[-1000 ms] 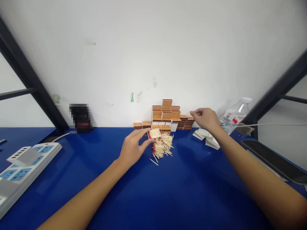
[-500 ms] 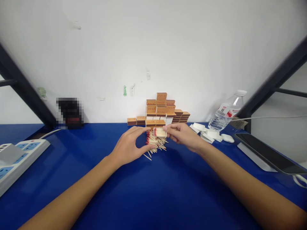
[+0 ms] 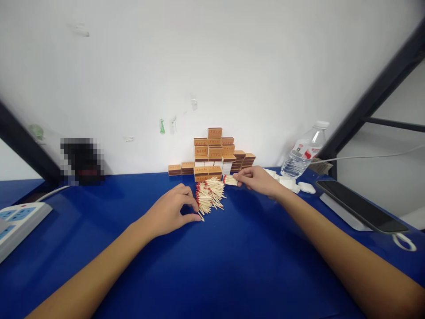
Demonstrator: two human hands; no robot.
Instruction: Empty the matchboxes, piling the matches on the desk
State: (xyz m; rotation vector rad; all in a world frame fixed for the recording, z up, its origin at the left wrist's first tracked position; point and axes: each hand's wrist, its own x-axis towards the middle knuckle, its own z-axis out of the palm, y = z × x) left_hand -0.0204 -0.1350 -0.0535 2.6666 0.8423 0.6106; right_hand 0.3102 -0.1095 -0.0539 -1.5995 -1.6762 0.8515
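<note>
My right hand (image 3: 255,180) grips a small white matchbox tray full of matches (image 3: 230,180) by its right end, just right of a heap of loose matches (image 3: 210,195). The red heads in the tray point left. At the heap's left front edge, my left hand (image 3: 175,209) curves with thumb and forefinger a little apart. A stray match (image 3: 201,216) lies by those fingertips; whether they touch it is hard to tell. Behind the heap stand stacked orange matchboxes (image 3: 214,152) against the wall.
Several white trays (image 3: 288,182) lie to the right, near a white case (image 3: 306,188), a tilted water bottle (image 3: 303,150) and a phone (image 3: 360,206). A power strip (image 3: 23,226) sits at the left. Black frame bars flank the blue table (image 3: 212,266).
My right hand has moved the filled tray from above the heap down to its right side. My left hand has drawn back to the heap's front left edge. The view has shifted slightly.
</note>
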